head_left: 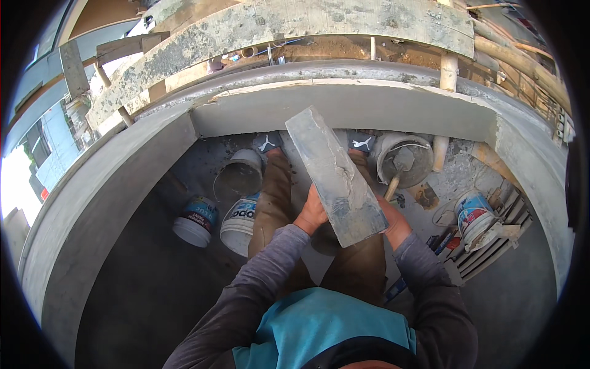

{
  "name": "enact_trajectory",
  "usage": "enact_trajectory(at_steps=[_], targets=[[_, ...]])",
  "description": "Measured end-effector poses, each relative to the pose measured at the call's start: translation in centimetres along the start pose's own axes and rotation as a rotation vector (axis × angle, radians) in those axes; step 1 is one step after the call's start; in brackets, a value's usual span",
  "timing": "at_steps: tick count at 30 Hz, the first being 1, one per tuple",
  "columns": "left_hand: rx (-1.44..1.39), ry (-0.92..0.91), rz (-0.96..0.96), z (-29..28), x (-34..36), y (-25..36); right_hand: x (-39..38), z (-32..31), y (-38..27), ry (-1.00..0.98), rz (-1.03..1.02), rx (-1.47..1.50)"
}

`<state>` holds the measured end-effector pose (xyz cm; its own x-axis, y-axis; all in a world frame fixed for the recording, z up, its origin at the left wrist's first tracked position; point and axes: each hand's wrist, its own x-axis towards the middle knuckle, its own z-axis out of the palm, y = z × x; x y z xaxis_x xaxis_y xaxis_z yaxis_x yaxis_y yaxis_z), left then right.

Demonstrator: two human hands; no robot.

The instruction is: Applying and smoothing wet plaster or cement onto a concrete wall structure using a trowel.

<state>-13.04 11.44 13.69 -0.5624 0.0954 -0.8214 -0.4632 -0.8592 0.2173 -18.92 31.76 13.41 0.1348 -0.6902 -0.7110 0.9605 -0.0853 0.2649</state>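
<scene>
Long grey rectangular board (326, 166), surface streaked with mortar, held in two bare hands.
Slants above the brown-trousered legs (270, 206); near end between the hands, far end projecting beyond them. Left hand (312, 210) grips the left edge; right hand (396, 222) grips the near right corner, fingers partly hidden. Beyond, right: round grey-stained bucket (385, 147) containing a wooden-handled tool (391, 188).

This is a building site, in a walled space beside rough timber scaffolding. A cement-spattered plank (319, 23) and round wooden poles (525, 66) stand beyond a grey, cement-faced low wall (350, 111). Bare earth (344, 50) shows outside; inside are a mortar-crusted bucket (424, 165) holding a trowel (404, 158), and reused paint pails (195, 222).
</scene>
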Motion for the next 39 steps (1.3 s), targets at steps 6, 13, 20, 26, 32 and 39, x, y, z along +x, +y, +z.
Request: enact_trajectory(at_steps=[6,13,20,26,32,39], targets=[[1.040,-0.225,0.319,0.0,-2.0,3.7,-0.9,6.3,-1.2,-0.041,-0.228,-0.389],[1.961,0.526,-0.015,-9.6,-14.6,7.0,4.5,8.7,-2.0,0.490,-0.755,-1.034],[1.492,0.852,-0.346,-14.8,-13.4,8.6,21.3,18.2,0.6,0.509,-1.008,-0.897],[1.549,0.867,-0.160,-19.3,-14.7,9.1,38.1,23.5,6.6,0.444,-0.870,-0.915],[1.419,0.787,-0.116,-21.8,-15.8,10.9,47.4,24.2,9.6,0.421,-0.908,-0.976],[1.411,0.741,-0.109,-22.8,-16.3,10.2,50.2,25.0,11.1,0.445,-0.862,-0.952]])
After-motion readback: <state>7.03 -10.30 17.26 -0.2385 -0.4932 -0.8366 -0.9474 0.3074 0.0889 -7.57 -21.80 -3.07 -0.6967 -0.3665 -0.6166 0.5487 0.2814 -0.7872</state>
